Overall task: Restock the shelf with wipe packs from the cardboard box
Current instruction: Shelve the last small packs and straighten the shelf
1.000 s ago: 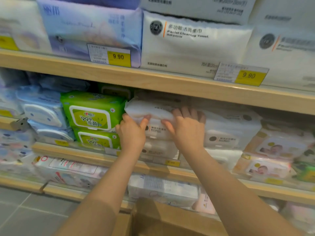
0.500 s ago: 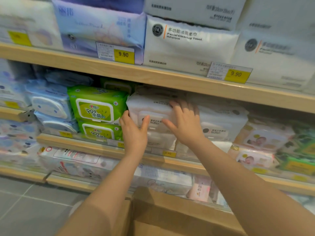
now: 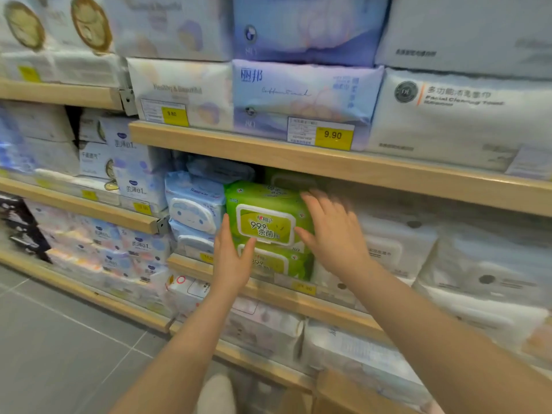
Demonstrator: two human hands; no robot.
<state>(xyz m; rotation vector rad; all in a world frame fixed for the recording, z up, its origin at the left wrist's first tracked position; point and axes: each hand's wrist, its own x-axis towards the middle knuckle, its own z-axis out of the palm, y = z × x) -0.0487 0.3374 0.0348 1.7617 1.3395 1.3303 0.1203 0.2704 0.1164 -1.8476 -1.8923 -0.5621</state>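
Observation:
Two green wipe packs [image 3: 263, 222] are stacked on the middle shelf [image 3: 280, 297]. My left hand [image 3: 233, 261] is spread flat in front of the stack's lower left corner, fingers straight. My right hand [image 3: 331, 234] is open and blurred, its fingers at the right side of the top green pack. To the right sit white wipe packs [image 3: 391, 249] on the same shelf. Neither hand holds anything. A corner of the cardboard box [image 3: 331, 395] shows at the bottom.
Light blue wipe packs [image 3: 194, 207] stand left of the green ones. The upper shelf [image 3: 328, 165] carries large tissue packs with yellow price tags [image 3: 333, 135]. Lower shelves hold more packs. Grey tiled floor [image 3: 59, 339] lies at lower left.
Both hands have left the white pack, which stays on the shelf, and moved left to the green packs. The camera view has swung left and closer.

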